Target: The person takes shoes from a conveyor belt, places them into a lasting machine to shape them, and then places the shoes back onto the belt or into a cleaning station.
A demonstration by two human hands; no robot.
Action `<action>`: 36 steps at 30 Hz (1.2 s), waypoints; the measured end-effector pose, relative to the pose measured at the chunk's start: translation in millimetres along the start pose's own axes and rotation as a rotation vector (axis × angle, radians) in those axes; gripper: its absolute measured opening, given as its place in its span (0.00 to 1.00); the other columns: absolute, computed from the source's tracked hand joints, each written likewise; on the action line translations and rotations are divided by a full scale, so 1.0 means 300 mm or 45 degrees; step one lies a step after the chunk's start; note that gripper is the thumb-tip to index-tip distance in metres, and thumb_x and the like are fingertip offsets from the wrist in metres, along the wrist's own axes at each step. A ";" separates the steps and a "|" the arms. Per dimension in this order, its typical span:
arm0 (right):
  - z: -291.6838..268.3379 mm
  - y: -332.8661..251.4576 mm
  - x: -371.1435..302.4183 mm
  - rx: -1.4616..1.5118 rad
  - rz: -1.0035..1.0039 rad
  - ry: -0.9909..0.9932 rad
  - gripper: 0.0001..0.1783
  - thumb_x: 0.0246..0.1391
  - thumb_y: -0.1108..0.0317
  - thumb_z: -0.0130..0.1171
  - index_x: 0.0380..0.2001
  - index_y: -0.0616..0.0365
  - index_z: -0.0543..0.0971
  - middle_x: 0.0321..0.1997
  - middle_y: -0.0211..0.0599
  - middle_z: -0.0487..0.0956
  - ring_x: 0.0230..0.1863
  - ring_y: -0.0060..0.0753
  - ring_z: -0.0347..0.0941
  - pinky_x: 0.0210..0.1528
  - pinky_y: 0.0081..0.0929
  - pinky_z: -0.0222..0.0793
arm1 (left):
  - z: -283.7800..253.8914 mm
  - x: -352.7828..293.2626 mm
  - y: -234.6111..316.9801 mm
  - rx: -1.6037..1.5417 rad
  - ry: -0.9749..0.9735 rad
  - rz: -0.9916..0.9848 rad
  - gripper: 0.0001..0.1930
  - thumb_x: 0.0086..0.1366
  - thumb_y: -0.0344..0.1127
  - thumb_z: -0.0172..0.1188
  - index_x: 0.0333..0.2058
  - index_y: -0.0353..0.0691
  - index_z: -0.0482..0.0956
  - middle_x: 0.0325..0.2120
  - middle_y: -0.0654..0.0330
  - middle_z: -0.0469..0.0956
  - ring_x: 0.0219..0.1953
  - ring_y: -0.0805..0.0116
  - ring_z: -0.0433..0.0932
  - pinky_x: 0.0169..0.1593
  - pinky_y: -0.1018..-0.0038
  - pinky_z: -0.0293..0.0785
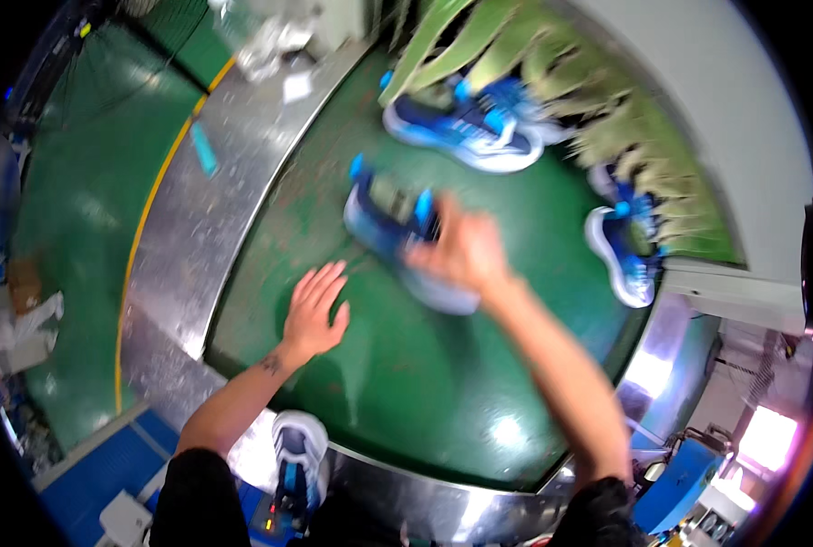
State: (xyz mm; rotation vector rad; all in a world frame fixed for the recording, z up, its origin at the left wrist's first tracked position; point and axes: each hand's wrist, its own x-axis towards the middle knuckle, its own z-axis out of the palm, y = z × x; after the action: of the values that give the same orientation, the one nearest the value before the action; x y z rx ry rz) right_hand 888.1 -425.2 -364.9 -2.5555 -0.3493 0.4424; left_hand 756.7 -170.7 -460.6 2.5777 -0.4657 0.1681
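Note:
My right hand grips a blue sneaker with a white sole, held at its side over the green conveyor belt. Both hand and sneaker are smeared by motion. To the left of it, my left hand is empty, its fingers stretched out and apart over the belt. Another blue sneaker lies on its side farther back, with a further one partly hidden behind it. Near my left forearm, a shoe with a pale sole rests at the belt's near edge.
A green strip curtain hangs at the far right, with more blue sneakers beneath it. Metal edging borders the belt on the left, with a turquoise tool on it. A blue machine stands at the lower right.

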 end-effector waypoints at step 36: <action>0.886 -0.880 -3.688 1.760 0.803 2.756 0.28 0.59 0.59 0.62 0.58 0.63 0.69 0.50 0.33 0.75 0.49 0.24 0.71 0.55 0.26 0.66 | -0.418 -1.910 2.345 -1.597 -2.138 0.465 0.37 0.68 0.32 0.58 0.68 0.33 0.46 0.67 0.44 0.57 0.68 0.53 0.59 0.70 0.59 0.57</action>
State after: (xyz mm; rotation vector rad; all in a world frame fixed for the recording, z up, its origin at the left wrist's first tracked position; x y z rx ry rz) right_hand -263.9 -449.2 -173.8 -0.6007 1.0981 -1.3477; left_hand -33.5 -508.9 -143.7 0.8426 -1.0557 -1.6429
